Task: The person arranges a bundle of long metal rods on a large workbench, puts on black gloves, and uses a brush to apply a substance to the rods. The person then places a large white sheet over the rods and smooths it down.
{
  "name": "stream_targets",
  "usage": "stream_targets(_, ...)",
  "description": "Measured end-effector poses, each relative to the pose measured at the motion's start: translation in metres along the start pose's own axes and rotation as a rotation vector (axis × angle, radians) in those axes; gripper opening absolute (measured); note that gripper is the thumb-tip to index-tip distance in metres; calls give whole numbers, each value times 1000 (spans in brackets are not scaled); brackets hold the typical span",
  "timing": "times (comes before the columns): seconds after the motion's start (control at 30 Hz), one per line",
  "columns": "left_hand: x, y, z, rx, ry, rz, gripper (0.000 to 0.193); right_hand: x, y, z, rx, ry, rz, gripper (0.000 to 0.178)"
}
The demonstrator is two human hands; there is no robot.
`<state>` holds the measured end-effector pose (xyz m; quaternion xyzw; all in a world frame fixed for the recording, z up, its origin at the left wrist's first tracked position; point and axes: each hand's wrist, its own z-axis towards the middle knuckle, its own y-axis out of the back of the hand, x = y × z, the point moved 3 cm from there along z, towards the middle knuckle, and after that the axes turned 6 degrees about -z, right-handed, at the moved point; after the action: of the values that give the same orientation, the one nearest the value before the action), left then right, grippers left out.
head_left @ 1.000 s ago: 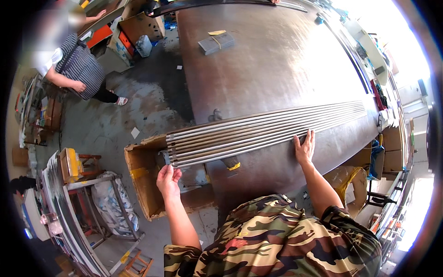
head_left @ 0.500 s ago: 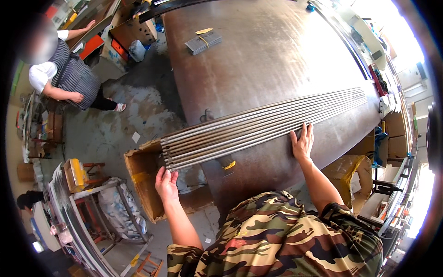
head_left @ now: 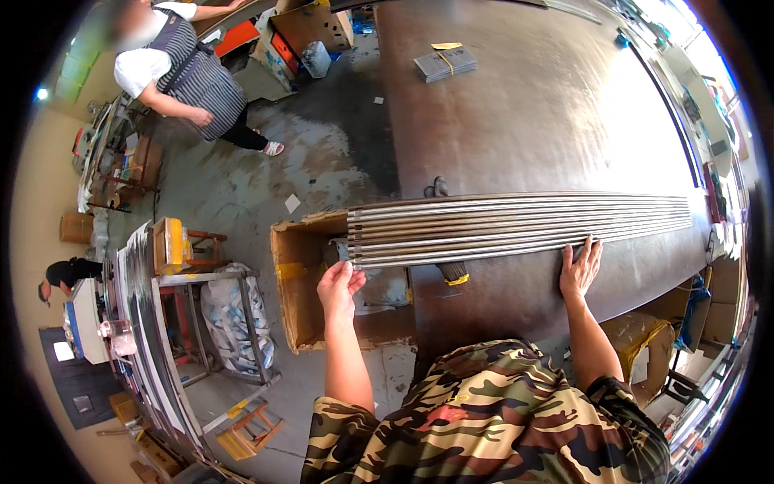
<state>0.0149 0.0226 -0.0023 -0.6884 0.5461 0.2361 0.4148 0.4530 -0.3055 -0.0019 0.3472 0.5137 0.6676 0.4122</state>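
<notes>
Several long, slim metal strips (head_left: 516,222) lie side by side across the brown tabletop (head_left: 516,113). Their left ends stick out past the table edge, above an open cardboard box (head_left: 289,298). My left hand (head_left: 339,289) pinches the left end of the nearest strip between thumb and fingers. Farther right, my right hand (head_left: 580,270) rests with fingers spread, its fingertips touching the near edge of the row. Beneath the strips, near their left part, a dark cloth piece with a yellow edge (head_left: 454,274), glove-like, pokes out on my side.
A banded stack of grey plates (head_left: 447,63) sits on the far part of the table. At the far left another person (head_left: 201,81) in a striped apron stands by boxes. A metal frame (head_left: 214,323) holding a filled plastic bag stands left. A taped carton (head_left: 633,343) is at right.
The whole view has swung, so the table, strips and hands sit farther right in it. Both hands keep about the same places on the strips.
</notes>
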Motion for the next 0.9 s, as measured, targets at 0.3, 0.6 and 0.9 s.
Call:
stream_targets(0.3, -4, -6, -6, 15, 129, -74, 35, -1, -1, 0, 6, -31, -28, 73)
stream_targets(0.6, 5, 1, 5, 88, 61, -132, 32, -10, -5, 8, 7, -89, 33, 73)
stream_targets(0.9, 10, 2, 4, 63, 34, -139, 34, -15, -17, 45, -2, 5, 23, 70)
